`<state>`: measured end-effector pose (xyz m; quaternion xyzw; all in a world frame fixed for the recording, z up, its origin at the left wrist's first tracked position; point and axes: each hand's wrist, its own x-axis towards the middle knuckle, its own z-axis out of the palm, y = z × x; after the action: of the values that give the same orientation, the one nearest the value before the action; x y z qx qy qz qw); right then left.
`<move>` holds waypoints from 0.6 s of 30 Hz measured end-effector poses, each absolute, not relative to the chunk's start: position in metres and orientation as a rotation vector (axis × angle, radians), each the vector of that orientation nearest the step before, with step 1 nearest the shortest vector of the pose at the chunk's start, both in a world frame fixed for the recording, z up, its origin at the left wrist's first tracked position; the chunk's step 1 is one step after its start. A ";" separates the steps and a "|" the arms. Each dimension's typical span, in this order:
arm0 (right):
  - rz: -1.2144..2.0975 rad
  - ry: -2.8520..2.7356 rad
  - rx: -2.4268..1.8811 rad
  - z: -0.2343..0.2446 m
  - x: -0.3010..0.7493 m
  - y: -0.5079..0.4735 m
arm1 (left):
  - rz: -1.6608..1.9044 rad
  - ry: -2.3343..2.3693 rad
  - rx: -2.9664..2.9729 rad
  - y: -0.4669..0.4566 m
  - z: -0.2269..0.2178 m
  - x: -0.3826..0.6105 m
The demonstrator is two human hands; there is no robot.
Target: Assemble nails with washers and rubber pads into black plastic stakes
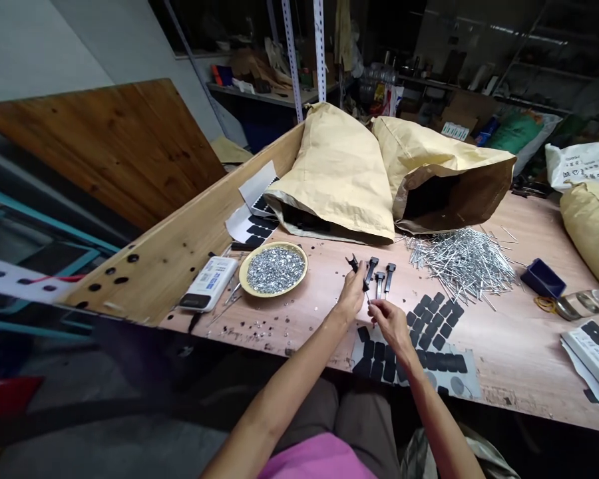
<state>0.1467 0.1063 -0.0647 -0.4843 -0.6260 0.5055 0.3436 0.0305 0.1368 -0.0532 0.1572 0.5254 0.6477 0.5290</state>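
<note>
My left hand [350,293] is closed round a small black plastic part [353,262] with a forked tip, which sticks out above the fingers. Close beside it, my right hand [389,319] pinches a thin metal pin [369,300] at the lower end of the black part. Fingers hide much of both pieces. Just beyond my hands lie three black parts with wide heads and metal shanks, one of them a black-headed piece [389,276]. Black adhesive pads [432,326] are spread on a backing sheet [472,379] under my right forearm.
A yellow bowl [244,285] of small metal pieces stands left, beside a white box [210,283]. Metal pins [462,263] are heaped at right, near a dark blue tray [543,278] and a jar [584,303]. Paper sacks [339,173] lie behind. A wooden board [204,206] edges the table's left.
</note>
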 end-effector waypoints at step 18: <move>0.669 -2.576 -0.930 0.004 0.183 0.053 | 1.436 1.569 1.238 -0.035 -0.045 0.037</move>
<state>0.1833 0.0532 0.0044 -0.3256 -0.9019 0.2343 0.1604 0.0372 -0.0347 -0.0452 0.4743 0.6011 0.5499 0.3336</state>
